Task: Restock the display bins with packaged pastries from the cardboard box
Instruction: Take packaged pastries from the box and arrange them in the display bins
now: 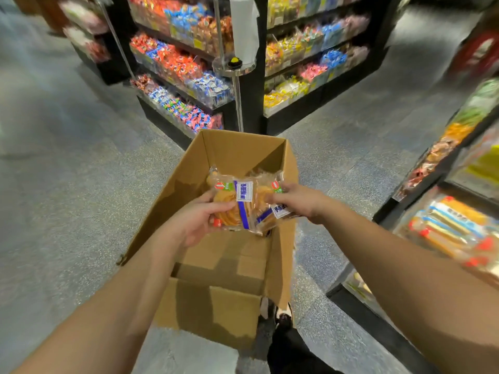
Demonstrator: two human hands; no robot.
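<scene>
An open cardboard box [232, 149] stands on the shop floor in front of me, flaps up. Above its opening my left hand [197, 220] grips a clear pack of golden pastries [229, 203] with a blue and white label. My right hand [297, 201] holds a second, similar pastry pack [266, 209] beside the first, the two packs overlapping. The part of the box's inside that shows is bare cardboard; my hands and the packs hide the rest.
A display bin [448, 228] of long orange packs sits low at the right. Black shelves of wrapped sweets [183, 66] stand ahead, with a metal pole [237, 103] and small round tray at their corner. Grey speckled floor lies left. My dark shoe [283, 319] is beside the box.
</scene>
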